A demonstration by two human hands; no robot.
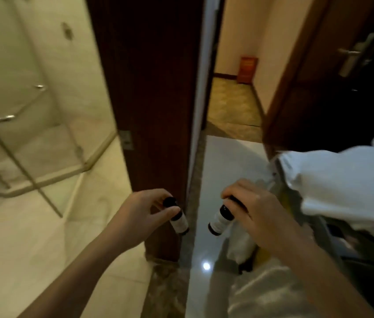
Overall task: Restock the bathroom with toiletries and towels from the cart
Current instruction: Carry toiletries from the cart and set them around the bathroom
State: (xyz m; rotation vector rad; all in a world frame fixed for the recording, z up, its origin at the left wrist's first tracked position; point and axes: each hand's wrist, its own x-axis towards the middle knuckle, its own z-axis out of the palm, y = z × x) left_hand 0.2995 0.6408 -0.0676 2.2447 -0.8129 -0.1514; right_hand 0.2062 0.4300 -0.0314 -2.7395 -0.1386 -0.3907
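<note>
Two-item carry step | left grip [144, 210] closed round small white black-capped bottle [178, 219] | right grip [258, 216] round matching bottle [220, 220] | next: cream-tiled bathroom [32, 249], left of frame, to be entered.

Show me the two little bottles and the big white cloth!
left bottle [179, 223], head view, on its pale label.
right bottle [218, 222], head view, on its pale label.
white cloth [341, 187], head view, on its middle folds.

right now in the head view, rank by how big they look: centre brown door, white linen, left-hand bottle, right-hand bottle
1. centre brown door
2. white linen
3. left-hand bottle and right-hand bottle: look alike, so tied
</note>
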